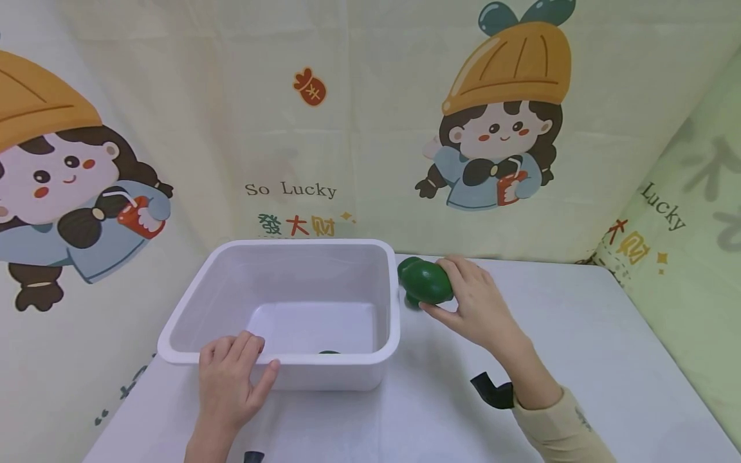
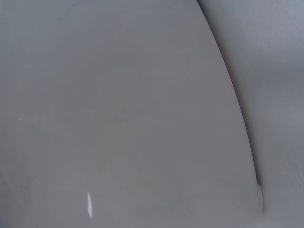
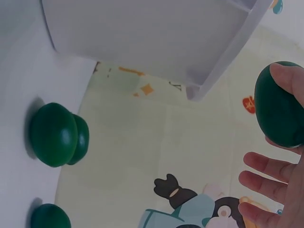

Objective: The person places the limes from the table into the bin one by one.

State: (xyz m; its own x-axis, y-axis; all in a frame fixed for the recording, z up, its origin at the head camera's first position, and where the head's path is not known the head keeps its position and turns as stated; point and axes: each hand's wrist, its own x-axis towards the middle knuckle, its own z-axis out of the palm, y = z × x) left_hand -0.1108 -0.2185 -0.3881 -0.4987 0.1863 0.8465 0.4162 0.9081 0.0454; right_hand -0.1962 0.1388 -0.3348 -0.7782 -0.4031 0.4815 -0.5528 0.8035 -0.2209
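- Green pieces: four counted; one point(image 1: 425, 281) is gripped by right hand point(image 1: 477, 305).
- Tub point(image 1: 370, 247): one, touched by flat-fingered left hand point(image 1: 228, 379).
- White table point(image 1: 579, 334), cartoon backdrop point(image 1: 347, 116).

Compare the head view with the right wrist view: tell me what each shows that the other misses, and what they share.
Only the head view shows the left hand resting flat against the near wall of the white tub, a dark green piece just visible inside the tub, and the tabletop. Only the right wrist view shows two more green pieces lying on the table. Both show the right hand holding a green piece beside the tub, in front of the cartoon backdrop.
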